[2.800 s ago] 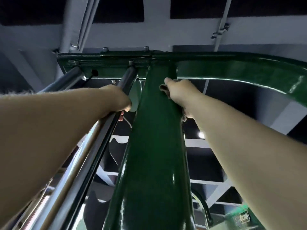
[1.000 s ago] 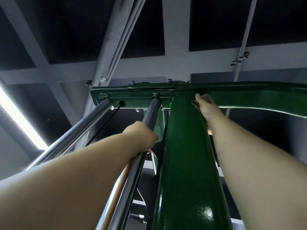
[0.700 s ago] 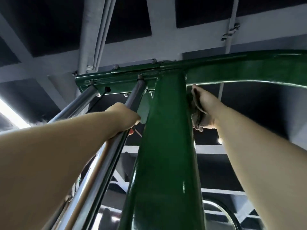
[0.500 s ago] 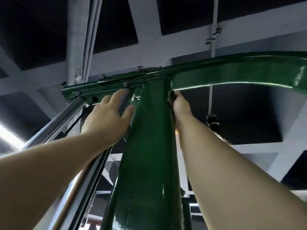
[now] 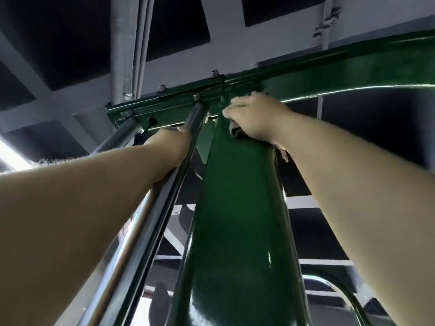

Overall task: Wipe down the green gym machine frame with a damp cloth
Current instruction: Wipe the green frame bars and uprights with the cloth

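Observation:
I look up along the green upright [image 5: 235, 220] of the gym machine to where it meets the green top beam [image 5: 353, 74]. My right hand [image 5: 254, 116] grips a dark cloth [image 5: 235, 131] and presses it on the front of the upright just below the joint; only a small fold of cloth shows under the palm. My left hand [image 5: 169, 147] wraps round a chrome guide rod [image 5: 164, 191] left of the upright, its fingers hidden behind the rod.
A second chrome rod [image 5: 117, 135] runs up to the bolted green plate [image 5: 164, 107] at the far left. Grey ceiling pipes [image 5: 127, 43] and beams lie above. A curved chrome bar [image 5: 339, 288] shows at lower right.
My right hand has come round from the upright's right side onto its front face near the top. My left hand, flat and open half a second ago, has closed on the rod again.

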`<action>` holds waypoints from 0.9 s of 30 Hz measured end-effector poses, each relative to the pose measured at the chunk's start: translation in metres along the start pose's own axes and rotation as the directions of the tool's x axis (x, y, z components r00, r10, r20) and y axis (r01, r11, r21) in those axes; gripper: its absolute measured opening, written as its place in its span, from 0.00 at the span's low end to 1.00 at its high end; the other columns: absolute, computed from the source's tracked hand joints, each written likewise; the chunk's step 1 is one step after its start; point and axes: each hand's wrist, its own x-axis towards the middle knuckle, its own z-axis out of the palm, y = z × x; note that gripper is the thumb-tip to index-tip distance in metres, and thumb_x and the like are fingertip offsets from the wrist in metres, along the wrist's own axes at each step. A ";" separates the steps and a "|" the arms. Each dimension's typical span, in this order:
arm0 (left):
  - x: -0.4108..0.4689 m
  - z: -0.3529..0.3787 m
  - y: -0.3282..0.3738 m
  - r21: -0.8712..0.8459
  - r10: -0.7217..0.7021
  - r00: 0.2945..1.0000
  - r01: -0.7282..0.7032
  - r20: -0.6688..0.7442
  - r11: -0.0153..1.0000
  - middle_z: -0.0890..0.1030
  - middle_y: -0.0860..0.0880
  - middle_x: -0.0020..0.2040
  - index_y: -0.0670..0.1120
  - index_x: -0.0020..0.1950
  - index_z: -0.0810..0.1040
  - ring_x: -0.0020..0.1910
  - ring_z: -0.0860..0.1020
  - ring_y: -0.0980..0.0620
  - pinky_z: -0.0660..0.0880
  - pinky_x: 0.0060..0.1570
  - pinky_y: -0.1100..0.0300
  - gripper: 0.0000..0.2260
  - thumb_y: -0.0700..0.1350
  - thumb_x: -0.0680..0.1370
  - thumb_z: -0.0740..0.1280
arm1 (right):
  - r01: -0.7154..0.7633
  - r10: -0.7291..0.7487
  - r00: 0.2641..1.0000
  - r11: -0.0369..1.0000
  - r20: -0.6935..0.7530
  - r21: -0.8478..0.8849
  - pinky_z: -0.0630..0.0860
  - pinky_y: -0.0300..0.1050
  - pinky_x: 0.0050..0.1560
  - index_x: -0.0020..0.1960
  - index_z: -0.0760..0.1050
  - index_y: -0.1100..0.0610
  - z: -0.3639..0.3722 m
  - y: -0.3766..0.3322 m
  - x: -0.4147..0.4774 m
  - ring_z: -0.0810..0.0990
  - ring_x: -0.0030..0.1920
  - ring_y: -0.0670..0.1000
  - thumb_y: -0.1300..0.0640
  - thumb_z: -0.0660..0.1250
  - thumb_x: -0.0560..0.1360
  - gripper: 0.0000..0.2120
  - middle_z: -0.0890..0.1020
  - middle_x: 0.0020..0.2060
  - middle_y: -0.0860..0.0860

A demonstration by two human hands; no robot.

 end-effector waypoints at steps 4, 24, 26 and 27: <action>0.002 0.001 -0.004 -0.383 -0.128 0.963 0.215 0.239 0.898 0.81 0.41 0.34 0.39 0.54 0.75 0.23 0.79 0.46 0.79 0.27 0.55 0.20 0.55 0.83 0.55 | 0.132 -0.099 0.989 0.921 0.106 -0.367 0.69 0.49 0.61 0.69 0.71 0.58 0.005 -0.031 0.015 0.72 0.64 0.59 0.56 0.51 0.84 0.18 0.74 0.67 0.56; 0.017 0.000 -0.026 -0.359 0.216 0.943 -0.116 0.253 0.926 0.69 0.39 0.69 0.40 0.71 0.68 0.64 0.72 0.40 0.67 0.51 0.54 0.17 0.41 0.83 0.54 | 0.189 0.197 0.916 0.555 0.349 -0.810 0.70 0.44 0.57 0.32 0.80 0.52 0.031 -0.064 0.058 0.78 0.47 0.49 0.53 0.58 0.78 0.19 0.82 0.39 0.48; 0.016 -0.003 -0.023 -0.247 0.227 0.934 -0.159 0.275 0.956 0.66 0.39 0.72 0.38 0.75 0.62 0.65 0.71 0.40 0.64 0.49 0.55 0.19 0.39 0.83 0.52 | 0.247 0.187 0.893 0.554 0.408 -0.795 0.62 0.48 0.66 0.27 0.75 0.53 0.031 -0.065 0.050 0.76 0.43 0.45 0.53 0.58 0.78 0.22 0.80 0.34 0.45; 0.012 -0.007 -0.021 -0.170 0.272 0.922 -0.231 0.275 0.958 0.64 0.39 0.73 0.36 0.76 0.59 0.65 0.70 0.41 0.64 0.49 0.55 0.20 0.38 0.83 0.51 | 0.241 0.205 0.889 0.552 0.410 -0.798 0.55 0.52 0.73 0.30 0.78 0.54 0.030 -0.064 0.054 0.77 0.48 0.46 0.52 0.58 0.79 0.21 0.82 0.38 0.45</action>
